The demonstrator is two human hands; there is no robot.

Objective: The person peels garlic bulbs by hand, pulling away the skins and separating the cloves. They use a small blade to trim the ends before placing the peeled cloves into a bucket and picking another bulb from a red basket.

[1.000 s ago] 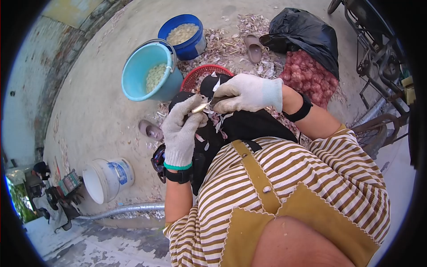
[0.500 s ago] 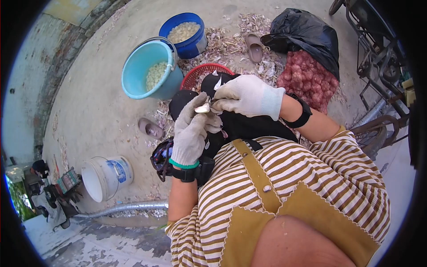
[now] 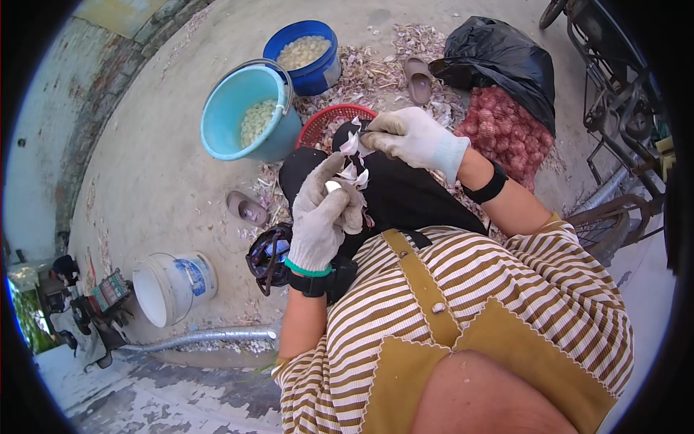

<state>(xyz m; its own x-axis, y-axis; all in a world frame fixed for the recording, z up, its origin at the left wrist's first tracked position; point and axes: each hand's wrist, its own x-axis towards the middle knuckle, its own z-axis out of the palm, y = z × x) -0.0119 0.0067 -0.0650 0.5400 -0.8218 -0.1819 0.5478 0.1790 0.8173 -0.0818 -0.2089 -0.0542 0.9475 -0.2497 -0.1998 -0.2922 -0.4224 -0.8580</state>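
Note:
My left hand (image 3: 322,217), in a pale work glove with a green cuff, is closed around a white garlic clove (image 3: 332,186). Up and to the right of it, my right hand (image 3: 416,139) wears a similar glove with a pale blue cuff. Its fingers are pinched together, and whatever they hold is hidden. White pieces of garlic skin (image 3: 349,145) are in the gap between the hands, over my black-clad legs (image 3: 394,192). Just past my knees lies a red basket (image 3: 311,134), partly covered by them.
A light-blue bucket (image 3: 217,119) and a dark-blue bucket (image 3: 318,78) hold peeled cloves. To the right, a net sack of garlic bulbs (image 3: 506,130) leans under a black plastic bag (image 3: 499,54). Slippers (image 3: 417,79) lie among scattered skins. A white bucket (image 3: 177,286) rests tipped at left.
My right hand has moved up and away from the left, and the hands are now apart. Several bits of skin have appeared between them. The clove stays in my left hand.

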